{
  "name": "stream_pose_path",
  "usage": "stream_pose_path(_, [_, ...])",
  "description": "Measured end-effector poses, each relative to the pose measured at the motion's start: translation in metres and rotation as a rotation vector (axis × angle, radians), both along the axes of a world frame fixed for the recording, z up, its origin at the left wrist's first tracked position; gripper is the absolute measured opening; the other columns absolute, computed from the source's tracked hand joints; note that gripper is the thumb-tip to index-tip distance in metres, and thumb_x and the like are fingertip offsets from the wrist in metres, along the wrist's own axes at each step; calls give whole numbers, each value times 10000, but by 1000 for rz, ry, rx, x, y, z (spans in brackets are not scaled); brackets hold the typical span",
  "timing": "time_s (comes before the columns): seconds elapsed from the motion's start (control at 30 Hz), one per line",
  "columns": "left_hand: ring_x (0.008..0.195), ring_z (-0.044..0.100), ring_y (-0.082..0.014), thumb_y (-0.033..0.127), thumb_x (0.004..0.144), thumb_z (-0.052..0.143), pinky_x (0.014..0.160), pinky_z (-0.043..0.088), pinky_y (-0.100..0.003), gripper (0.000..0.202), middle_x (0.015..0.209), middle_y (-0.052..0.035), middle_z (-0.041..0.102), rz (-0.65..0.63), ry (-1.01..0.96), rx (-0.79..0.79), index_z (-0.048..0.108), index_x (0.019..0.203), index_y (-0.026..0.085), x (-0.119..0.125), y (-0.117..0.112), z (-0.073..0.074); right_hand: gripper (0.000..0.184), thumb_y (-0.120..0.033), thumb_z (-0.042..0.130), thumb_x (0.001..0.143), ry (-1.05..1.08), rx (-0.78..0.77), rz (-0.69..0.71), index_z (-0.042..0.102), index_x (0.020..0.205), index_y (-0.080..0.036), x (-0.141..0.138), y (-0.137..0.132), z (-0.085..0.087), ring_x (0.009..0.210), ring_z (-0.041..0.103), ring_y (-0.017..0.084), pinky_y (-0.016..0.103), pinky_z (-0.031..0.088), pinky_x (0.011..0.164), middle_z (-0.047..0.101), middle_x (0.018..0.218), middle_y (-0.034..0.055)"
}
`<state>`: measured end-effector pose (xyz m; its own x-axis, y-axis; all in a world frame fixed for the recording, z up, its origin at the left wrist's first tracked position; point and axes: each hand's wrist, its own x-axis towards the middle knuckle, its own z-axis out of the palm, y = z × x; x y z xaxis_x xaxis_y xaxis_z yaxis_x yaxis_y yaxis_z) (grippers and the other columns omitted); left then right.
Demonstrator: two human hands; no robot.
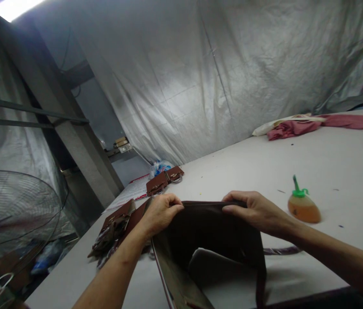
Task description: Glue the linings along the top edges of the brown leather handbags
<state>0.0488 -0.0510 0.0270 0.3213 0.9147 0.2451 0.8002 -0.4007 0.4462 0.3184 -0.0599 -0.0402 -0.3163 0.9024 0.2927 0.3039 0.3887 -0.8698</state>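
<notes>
We see the bag [213, 227] open at 6 o'clock on the tabletop [329, 163]. Left hand [160, 212] and right hand [255, 212] both have fingers pinched shut on its far rim. We judge it soft, floppy and light, so grip the rim. Bottle [303, 206] at 3 o'clock. No writing readable.

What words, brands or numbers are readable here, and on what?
None can be read.
Red-edged printed sheet: print too blurred.
Blue and white packet: markings too blurred.
Green-capped bottle: no label shows.
Dark brown bag, gripped by left hand and right hand: no writing shows.
</notes>
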Motion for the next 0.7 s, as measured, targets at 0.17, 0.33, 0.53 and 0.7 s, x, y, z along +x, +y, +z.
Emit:
stream_pose_path(0.17, [734,636,-189,277,790,637,710,412,-286,136,759,-34,720,104,87,84,700,721,178,5,-5,1,266,-396,530,820,-125,87,-87,684,815,-179,-2,7,7,616,575,169,263,406,563,653,658,12])
stream_pose_path(0.33, [693,610,-188,251,778,646,673,393,-291,126,709,-48,701,145,116,186,682,678,184,10,-2,-8,223,-241,471,852,-641,430,-316,661,754,-179,-15,10,16,632,603,202,296,349,595,681,677,67])
stream_pose_path(0.53, [651,591,-183,200,775,628,636,363,-295,122,676,-56,682,167,168,255,672,663,175,14,1,-14,248,-98,433,841,-739,564,-319,649,945,-163,-39,11,19,787,649,224,304,379,683,715,901,96])
stream_pose_path(0.7, [671,598,-193,217,786,628,643,363,-302,125,693,-64,686,180,201,265,676,681,169,13,-1,-14,230,-312,524,914,-685,496,-154,700,1004,-194,-53,22,27,857,663,237,296,393,695,739,965,87])
